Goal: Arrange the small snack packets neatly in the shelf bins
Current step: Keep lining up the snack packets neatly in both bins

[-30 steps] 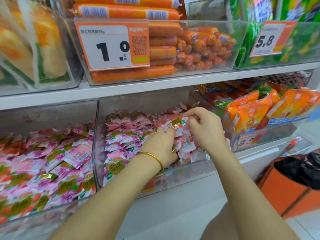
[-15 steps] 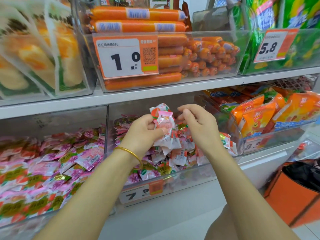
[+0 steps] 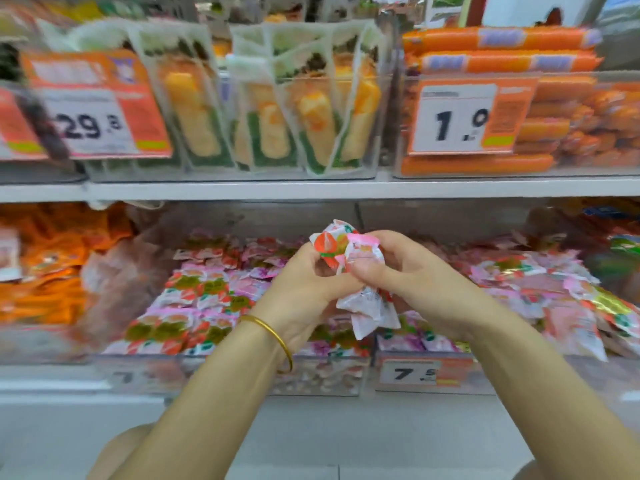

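Packets [image 3: 346,249] of pink-and-red snacks sat bunched between your hands, raised over the clear shelf bins [image 3: 322,375] at six o'clock. Your left hand [image 3: 303,289] curled its fingers round the bunch, and your right hand [image 3: 415,282] pinched it between thumb and fingers, likely squaring the stack before laying it down. A loose heap [image 3: 526,275] at three o'clock crowded the landing spot. Orange sausages [image 3: 502,60] lay at one o'clock.

This is a shop, seen at its snack shelves. Its white shelves [image 3: 311,190] carry clear plastic bins [image 3: 322,375] packed with wrapped snacks (orange sausages [image 3: 502,60] above, small pink packets [image 3: 207,292] below). On the bins' front walls hang orange price tags [image 3: 453,119] reading 29.8, 1.9 and 7-something.
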`<action>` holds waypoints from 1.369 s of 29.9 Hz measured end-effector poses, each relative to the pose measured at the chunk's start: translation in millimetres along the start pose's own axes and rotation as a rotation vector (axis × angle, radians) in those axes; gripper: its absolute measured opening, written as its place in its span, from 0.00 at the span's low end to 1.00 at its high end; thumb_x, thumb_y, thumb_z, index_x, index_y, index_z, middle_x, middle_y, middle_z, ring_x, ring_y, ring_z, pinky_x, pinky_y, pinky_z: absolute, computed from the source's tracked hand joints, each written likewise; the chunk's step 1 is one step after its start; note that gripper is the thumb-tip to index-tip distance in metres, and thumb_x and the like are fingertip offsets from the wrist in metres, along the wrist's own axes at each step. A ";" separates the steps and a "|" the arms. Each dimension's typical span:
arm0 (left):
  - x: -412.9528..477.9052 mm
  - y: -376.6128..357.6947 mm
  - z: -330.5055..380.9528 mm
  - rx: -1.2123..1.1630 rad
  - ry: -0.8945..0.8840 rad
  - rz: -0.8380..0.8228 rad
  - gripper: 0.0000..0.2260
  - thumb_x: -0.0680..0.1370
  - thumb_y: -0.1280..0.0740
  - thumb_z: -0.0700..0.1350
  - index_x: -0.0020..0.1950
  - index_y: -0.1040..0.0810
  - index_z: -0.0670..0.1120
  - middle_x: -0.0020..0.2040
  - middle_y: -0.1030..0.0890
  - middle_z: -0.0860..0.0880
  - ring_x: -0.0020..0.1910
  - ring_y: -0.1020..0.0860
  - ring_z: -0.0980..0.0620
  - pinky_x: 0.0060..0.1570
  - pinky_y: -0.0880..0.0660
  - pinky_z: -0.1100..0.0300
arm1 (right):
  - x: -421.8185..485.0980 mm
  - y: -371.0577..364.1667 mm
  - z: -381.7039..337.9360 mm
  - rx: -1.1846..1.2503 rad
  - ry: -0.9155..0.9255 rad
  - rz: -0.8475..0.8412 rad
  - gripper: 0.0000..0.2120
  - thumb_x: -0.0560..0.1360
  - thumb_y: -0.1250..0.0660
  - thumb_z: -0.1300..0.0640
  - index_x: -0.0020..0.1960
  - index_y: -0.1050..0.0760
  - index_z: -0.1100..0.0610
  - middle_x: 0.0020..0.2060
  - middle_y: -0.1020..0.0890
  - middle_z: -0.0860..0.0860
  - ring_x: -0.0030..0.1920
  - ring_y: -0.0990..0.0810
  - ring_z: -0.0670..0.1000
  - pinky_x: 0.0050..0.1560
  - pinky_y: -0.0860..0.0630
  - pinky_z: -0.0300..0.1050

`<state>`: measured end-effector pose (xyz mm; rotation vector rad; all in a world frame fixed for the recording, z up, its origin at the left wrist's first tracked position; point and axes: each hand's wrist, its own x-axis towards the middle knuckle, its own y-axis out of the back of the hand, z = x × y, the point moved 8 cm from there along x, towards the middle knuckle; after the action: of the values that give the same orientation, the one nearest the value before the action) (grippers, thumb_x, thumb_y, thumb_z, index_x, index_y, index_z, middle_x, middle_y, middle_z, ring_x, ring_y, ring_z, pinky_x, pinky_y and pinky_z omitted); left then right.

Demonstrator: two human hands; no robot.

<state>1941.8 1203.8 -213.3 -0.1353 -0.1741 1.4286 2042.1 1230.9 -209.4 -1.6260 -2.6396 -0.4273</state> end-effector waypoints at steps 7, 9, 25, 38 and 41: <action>-10.8 79.9 1.1 -0.319 0.117 0.094 0.07 0.77 0.38 0.37 0.52 0.23 0.41 0.47 0.20 0.41 0.42 0.20 0.48 0.44 0.20 0.54 | 46.8 -67.8 7.0 0.262 -0.151 0.091 0.08 0.78 0.37 0.57 0.55 0.25 0.59 0.44 0.20 0.55 0.39 0.21 0.51 0.39 0.23 0.48; -10.4 105.6 -2.9 -0.369 0.142 0.178 0.05 0.77 0.38 0.37 0.44 0.23 0.42 0.41 0.20 0.43 0.37 0.19 0.48 0.42 0.18 0.55 | 58.5 -84.6 14.3 0.336 -0.223 0.096 0.06 0.78 0.37 0.59 0.53 0.26 0.60 0.46 0.20 0.59 0.39 0.21 0.54 0.40 0.23 0.52; 0.9 254.2 30.5 0.591 -0.120 0.709 0.07 0.74 0.41 0.38 0.38 0.27 0.45 0.30 0.31 0.45 0.30 0.32 0.50 0.37 0.22 0.55 | 116.7 -149.6 64.2 0.598 -0.627 0.073 0.05 0.76 0.37 0.60 0.43 0.25 0.57 0.34 0.21 0.52 0.28 0.23 0.48 0.28 0.30 0.36; -0.1 238.6 14.5 1.048 0.022 0.569 0.10 0.79 0.41 0.38 0.58 0.25 0.43 0.57 0.22 0.43 0.56 0.25 0.44 0.55 0.27 0.54 | 150.0 -154.7 56.9 0.223 -0.426 0.143 0.05 0.73 0.31 0.65 0.42 0.27 0.61 0.32 0.21 0.56 0.25 0.22 0.52 0.20 0.26 0.41; 3.7 234.5 -7.5 1.360 0.187 0.334 0.18 0.75 0.42 0.32 0.58 0.21 0.45 0.59 0.22 0.42 0.58 0.25 0.42 0.58 0.27 0.50 | 153.2 -150.7 48.0 -0.060 -0.358 0.095 0.07 0.73 0.31 0.63 0.41 0.28 0.58 0.34 0.24 0.54 0.28 0.24 0.52 0.19 0.28 0.37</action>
<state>1716.1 1239.8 -266.7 0.8486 1.0130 1.5779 1845.6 1312.5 -266.1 -2.0064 -2.7962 -0.2312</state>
